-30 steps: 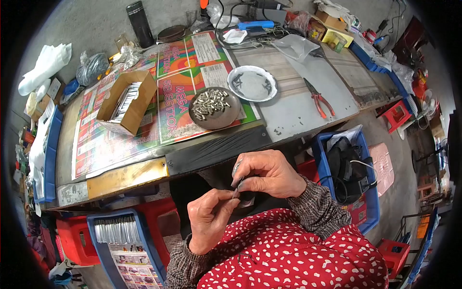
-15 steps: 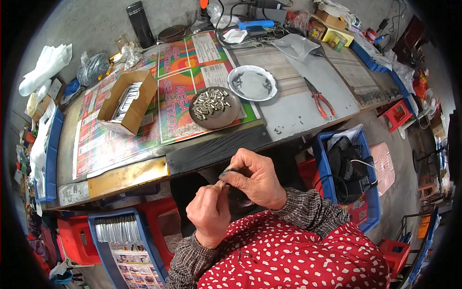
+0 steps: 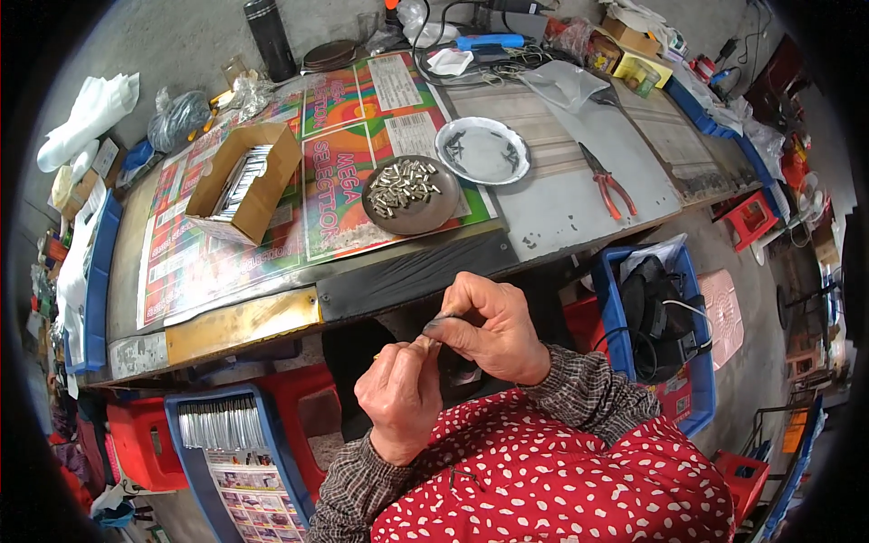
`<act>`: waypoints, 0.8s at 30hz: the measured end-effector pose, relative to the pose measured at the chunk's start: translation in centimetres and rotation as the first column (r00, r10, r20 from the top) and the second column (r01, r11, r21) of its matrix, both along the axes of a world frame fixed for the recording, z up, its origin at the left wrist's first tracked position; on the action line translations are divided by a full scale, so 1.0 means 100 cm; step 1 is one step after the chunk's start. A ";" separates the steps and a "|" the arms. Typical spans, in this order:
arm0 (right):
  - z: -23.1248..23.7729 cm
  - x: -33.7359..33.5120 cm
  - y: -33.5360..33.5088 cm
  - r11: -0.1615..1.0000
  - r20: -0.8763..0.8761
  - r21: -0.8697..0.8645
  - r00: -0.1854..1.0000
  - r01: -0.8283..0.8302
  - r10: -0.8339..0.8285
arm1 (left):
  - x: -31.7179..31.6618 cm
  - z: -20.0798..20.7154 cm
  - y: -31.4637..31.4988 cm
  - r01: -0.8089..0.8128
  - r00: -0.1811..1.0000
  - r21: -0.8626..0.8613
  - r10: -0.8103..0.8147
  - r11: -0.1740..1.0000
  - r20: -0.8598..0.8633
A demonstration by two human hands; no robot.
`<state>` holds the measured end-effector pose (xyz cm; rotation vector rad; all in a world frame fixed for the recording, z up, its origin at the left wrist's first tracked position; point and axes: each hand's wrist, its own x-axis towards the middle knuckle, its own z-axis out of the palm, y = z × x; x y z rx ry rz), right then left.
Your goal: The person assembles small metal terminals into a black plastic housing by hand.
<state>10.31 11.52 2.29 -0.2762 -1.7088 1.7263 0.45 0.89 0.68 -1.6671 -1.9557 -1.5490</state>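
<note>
Fingertips meeting, my left hand [image 3: 398, 398] and my right hand [image 3: 493, 330] are both closed in a pinch in front of the bench edge, above my lap. Whatever lies between the fingers is too small and covered to name. Beyond them on the bench, a dark round dish [image 3: 425, 220] bears a heap of short silvery metal tubes [image 3: 403, 187]. Just behind it stands a pale enamel-like bowl [image 3: 480, 156] with several small dark pieces in it. Red-handled pliers [image 3: 612, 192] lie to the right.
An open cardboard box [image 3: 272, 181] with thin silvery pieces stands left on colourful printed sheets. Below the bench, a blue crate [image 3: 264, 425] of thin metal rods sits at left. Another blue crate [image 3: 695, 380] holds a black bag at right. Cables and a blue-handled tool [image 3: 489, 42] lie at the back.
My hands keep their pinch against each other, with only a slight shift of fingers. The whole view has moved a little; the things on the bench lie as before.
</note>
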 end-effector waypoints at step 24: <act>0.000 0.010 0.009 0.971 0.126 -0.221 0.984 -0.092 0.122 | -0.010 -0.004 -0.005 0.258 0.888 -0.117 -0.187 0.959 0.420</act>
